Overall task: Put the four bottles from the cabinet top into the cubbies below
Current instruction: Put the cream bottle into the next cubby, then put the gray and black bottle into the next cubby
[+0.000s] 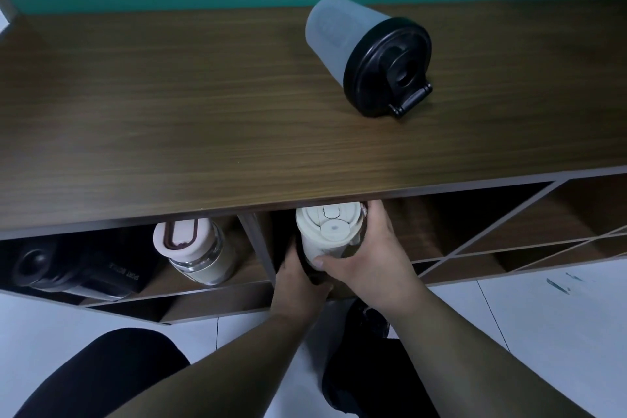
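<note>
Both hands, left hand (300,285) and right hand (369,258), are wrapping a cream bottle (327,234) upright inside the middle cubby (407,231), directly ahead; a grey bottle (366,58) is waiting above.

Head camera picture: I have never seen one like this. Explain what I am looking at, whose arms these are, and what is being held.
There is no machine here. The camera sits on a person's head, looking down at their own bare arms. The left hand and right hand together hold a cream bottle inside a cubby under the wooden cabinet top. On that top one frosted bottle with a black lid still stands. The cubby to the left already holds a pink-lidded bottle and a black bottle.
</note>
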Available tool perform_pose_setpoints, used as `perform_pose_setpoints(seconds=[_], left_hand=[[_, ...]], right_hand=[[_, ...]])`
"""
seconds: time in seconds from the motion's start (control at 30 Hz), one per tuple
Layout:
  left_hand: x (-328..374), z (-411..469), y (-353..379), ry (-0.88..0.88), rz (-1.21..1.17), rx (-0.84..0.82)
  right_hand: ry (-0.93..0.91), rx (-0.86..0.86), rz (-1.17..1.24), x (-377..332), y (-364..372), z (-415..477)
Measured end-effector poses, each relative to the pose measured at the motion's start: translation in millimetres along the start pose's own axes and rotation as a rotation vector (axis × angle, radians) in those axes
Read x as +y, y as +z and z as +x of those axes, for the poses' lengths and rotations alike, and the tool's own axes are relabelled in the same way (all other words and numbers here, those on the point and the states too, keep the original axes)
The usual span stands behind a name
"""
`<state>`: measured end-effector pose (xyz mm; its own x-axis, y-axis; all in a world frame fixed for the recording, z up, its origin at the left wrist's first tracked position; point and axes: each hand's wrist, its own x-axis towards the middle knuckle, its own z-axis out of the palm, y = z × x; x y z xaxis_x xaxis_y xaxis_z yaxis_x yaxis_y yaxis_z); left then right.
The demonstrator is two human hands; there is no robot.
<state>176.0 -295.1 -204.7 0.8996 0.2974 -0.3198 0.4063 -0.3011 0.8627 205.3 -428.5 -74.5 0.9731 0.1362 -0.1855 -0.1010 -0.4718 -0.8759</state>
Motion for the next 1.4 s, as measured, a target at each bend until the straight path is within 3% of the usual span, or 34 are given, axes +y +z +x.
perform_pose_setpoints(seconds=[0.23,0.47,0.63,0.73,0.93,1.4], left_hand=[[27,-42,-27,-0.079,0.003,-0.11],[77,-78,-76,0.095,-0.12,-0.158],[133,-108,-109,0.305,-0.208,-0.16],[170,-117,-124,0.412,-0.247,-0.203],[233,-92,-144,0.561,-0.107,-0.02],[226,-49,-139,0.468,0.027,0.005]], right_hand=[[0.051,-0.027,-0.137,-12,-24,-25],[0.087,0.308,0.077,-43,-32,-67],[-0.059,0.505,0.247,-97,-52,-86],[-0.108,0.499,0.197,-130,-67,-67],[0.023,0.422,0.122,-167,-72,-12],[0.122,0.544,0.117,-170,-52,32]])
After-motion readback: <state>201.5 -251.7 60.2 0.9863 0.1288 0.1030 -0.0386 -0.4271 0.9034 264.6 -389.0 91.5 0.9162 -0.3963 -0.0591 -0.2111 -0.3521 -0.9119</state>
